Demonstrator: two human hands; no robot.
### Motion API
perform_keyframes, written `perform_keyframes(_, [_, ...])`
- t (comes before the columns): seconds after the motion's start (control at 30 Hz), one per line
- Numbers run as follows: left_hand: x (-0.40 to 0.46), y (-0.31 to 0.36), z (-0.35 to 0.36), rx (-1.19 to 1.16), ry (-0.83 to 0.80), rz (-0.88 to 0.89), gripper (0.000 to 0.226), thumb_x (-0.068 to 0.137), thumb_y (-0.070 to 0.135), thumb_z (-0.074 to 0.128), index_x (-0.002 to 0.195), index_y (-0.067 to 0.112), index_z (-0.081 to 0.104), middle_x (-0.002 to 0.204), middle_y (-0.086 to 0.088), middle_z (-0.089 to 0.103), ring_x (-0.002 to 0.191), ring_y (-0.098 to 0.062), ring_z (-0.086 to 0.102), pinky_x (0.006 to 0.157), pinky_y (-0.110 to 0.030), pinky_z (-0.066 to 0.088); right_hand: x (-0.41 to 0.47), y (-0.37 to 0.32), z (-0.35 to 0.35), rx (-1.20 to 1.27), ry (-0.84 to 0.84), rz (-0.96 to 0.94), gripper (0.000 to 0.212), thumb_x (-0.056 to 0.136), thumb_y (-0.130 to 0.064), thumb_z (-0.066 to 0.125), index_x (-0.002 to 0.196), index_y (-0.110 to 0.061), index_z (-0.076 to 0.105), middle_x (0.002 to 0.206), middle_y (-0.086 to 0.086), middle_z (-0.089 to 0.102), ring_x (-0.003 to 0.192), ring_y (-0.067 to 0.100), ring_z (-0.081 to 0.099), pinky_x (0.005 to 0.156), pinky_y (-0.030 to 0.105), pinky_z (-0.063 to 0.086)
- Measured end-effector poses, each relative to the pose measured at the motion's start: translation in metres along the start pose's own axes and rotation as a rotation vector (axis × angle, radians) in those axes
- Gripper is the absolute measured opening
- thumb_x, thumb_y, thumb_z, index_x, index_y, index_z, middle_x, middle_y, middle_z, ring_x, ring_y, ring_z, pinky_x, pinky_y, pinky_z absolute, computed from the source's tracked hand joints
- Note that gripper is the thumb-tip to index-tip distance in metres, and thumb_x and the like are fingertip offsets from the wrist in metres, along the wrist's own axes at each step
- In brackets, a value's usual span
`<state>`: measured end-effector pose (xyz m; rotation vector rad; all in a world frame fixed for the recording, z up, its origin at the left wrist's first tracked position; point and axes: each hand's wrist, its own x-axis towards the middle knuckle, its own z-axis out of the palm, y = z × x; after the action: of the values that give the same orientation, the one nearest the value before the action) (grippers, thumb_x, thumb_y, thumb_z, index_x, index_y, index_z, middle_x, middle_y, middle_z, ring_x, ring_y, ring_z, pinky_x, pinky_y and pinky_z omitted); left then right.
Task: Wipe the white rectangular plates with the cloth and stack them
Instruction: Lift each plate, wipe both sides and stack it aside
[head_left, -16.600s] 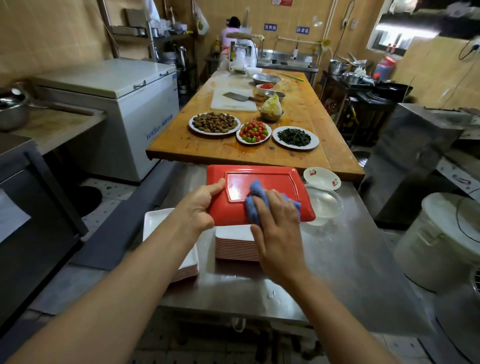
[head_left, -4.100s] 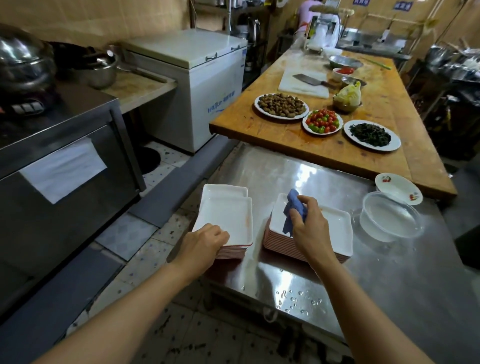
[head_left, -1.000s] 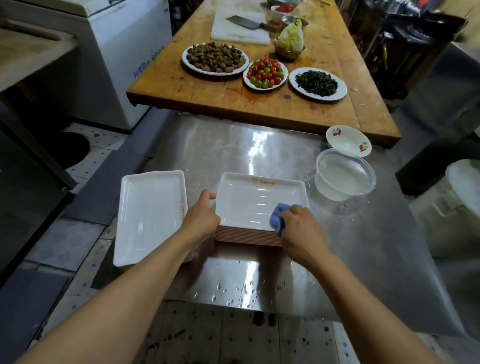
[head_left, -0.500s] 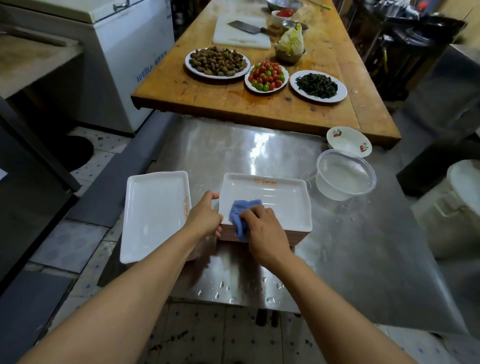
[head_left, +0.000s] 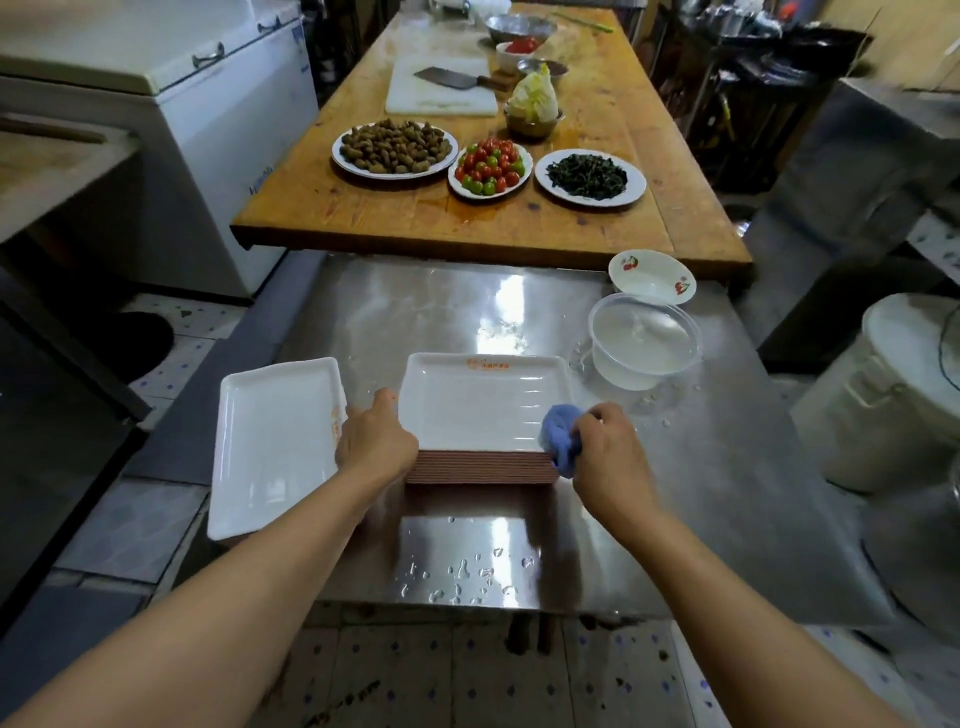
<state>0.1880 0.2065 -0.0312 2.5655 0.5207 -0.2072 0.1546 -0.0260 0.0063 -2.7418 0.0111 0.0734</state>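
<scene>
Right hand (head_left: 608, 457) clutches crumpled blue cloth (head_left: 560, 435) at near-right corner of glossy white rectangular plate (head_left: 480, 400) atop ribbed stack on wet steel surface (head_left: 467, 312). Left hand (head_left: 375, 446) grips plate's left edge. Second white plate (head_left: 275, 441) lies to the left; clear plastic bowl (head_left: 644, 340) w/ water to the right.

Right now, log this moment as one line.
left hand: steadies plate stack | right hand: wipes top plate with blue cloth | step: wiping

Two stacks of white rectangular plates: left stack (head_left: 275, 441), right stack (head_left: 480, 402). One blue cloth (head_left: 561, 434). Three round white food plates: peanuts (head_left: 395, 148), tomatoes (head_left: 490, 166), greens (head_left: 589, 176). One clear plastic bowl (head_left: 644, 340). One cherry-print dish (head_left: 652, 270).
</scene>
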Motion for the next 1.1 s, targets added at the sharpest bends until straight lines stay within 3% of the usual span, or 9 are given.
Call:
perform_keyframes(0.1, [-0.011, 0.016, 0.008, 0.107, 0.081, 0.246, 0.064, 0.085, 0.031, 0.06, 0.142, 0.02, 0.034, 0.143, -0.009, 0.033, 0.132, -0.029, 0.028, 0.105, -0.04, 0.031, -0.001, 0.01, -0.012, 0.179, 0.126, 0.095, 0.006, 0.083, 0.001, 0.054, 0.089, -0.001, 0.054, 0.094, 0.018, 0.057, 0.086, 0.033, 0.052, 0.059, 0.029, 0.03])
perform_keyframes(0.23, [-0.018, 0.042, 0.026, 0.236, -0.073, 0.557, 0.074, 0.084, 0.046, 0.062, 0.146, 0.025, 0.027, 0.157, 0.0, 0.015, 0.144, -0.019, 0.011, 0.115, -0.041, 0.012, -0.004, 0.022, -0.02, 0.262, 0.123, 0.208, 0.008, 0.09, -0.007, 0.046, 0.097, -0.004, 0.047, 0.089, 0.018, 0.06, 0.078, 0.034, 0.056, 0.07, 0.045, 0.047])
perform_keyframes(0.4, [-0.019, 0.044, 0.046, 0.433, -0.127, 0.598, 0.064, 0.091, 0.026, 0.055, 0.147, 0.024, 0.023, 0.158, 0.0, 0.011, 0.145, -0.019, 0.011, 0.115, -0.041, 0.013, -0.01, 0.029, -0.018, 0.305, 0.054, 0.253, 0.009, 0.092, -0.006, 0.041, 0.099, -0.007, 0.035, 0.085, 0.016, 0.057, 0.076, 0.037, 0.058, 0.067, 0.043, 0.047])
perform_keyframes(0.57, [-0.025, 0.042, 0.041, 0.38, 0.055, 0.687, 0.039, 0.083, 0.01, 0.054, 0.119, 0.024, 0.054, 0.13, 0.001, 0.054, 0.122, -0.02, 0.048, 0.091, -0.036, 0.033, -0.019, 0.028, -0.012, 0.362, 0.081, 0.277, 0.009, 0.093, -0.006, 0.039, 0.101, -0.007, 0.035, 0.082, 0.011, 0.054, 0.077, 0.034, 0.056, 0.068, 0.044, 0.046])
perform_keyframes(0.7, [-0.037, 0.041, 0.031, 0.284, 0.123, 0.732, 0.027, 0.083, 0.012, 0.057, 0.105, 0.024, 0.065, 0.11, -0.003, 0.067, 0.102, -0.026, 0.062, 0.076, -0.037, 0.045, -0.028, 0.025, -0.015, 0.454, 0.121, 0.227, 0.024, 0.093, -0.004, 0.039, 0.116, -0.008, 0.036, 0.092, 0.017, 0.06, 0.08, 0.034, 0.059, 0.073, 0.049, 0.051])
perform_keyframes(0.77, [-0.04, 0.045, 0.02, 0.267, 0.184, 0.73, 0.029, 0.083, 0.014, 0.058, 0.107, 0.029, 0.066, 0.103, 0.0, 0.07, 0.097, -0.029, 0.063, 0.067, -0.034, 0.041, -0.031, 0.023, -0.019, 0.469, 0.145, 0.194, 0.043, 0.094, -0.003, 0.038, 0.135, -0.014, 0.034, 0.096, 0.012, 0.058, 0.085, 0.031, 0.057, 0.077, 0.046, 0.05])
perform_keyframes(0.87, [-0.043, 0.057, -0.005, 0.297, 0.243, 0.75, 0.025, 0.083, 0.015, 0.057, 0.105, 0.027, 0.064, 0.095, -0.005, 0.07, 0.091, -0.034, 0.062, 0.061, -0.033, 0.033, -0.033, 0.017, -0.027, 0.539, 0.211, 0.135, 0.039, 0.091, 0.001, 0.039, 0.123, -0.017, 0.052, 0.082, 0.001, 0.055, 0.081, 0.028, 0.058, 0.075, 0.045, 0.051])
perform_keyframes(0.97, [-0.052, 0.068, -0.036, 0.106, 0.278, 0.709, 0.019, 0.09, 0.026, 0.058, 0.106, 0.017, 0.064, 0.092, -0.012, 0.07, 0.087, -0.038, 0.061, 0.066, -0.038, 0.043, -0.033, 0.008, -0.038, 0.611, 0.295, 0.138, 0.033, 0.089, 0.0, 0.041, 0.112, -0.016, 0.059, 0.081, -0.003, 0.055, 0.079, 0.022, 0.057, 0.074, 0.042, 0.051])
perform_keyframes(1.1, [-0.068, 0.072, -0.073, -0.266, 0.233, 0.603, 0.011, 0.089, 0.017, 0.06, 0.096, 0.01, 0.064, 0.084, -0.01, 0.067, 0.078, -0.031, 0.061, 0.07, -0.038, 0.049, -0.032, -0.006, -0.051, 0.671, 0.367, 0.111, 0.028, 0.09, -0.001, 0.042, 0.107, -0.017, 0.057, 0.082, -0.003, 0.055, 0.081, 0.022, 0.057, 0.072, 0.039, 0.051])
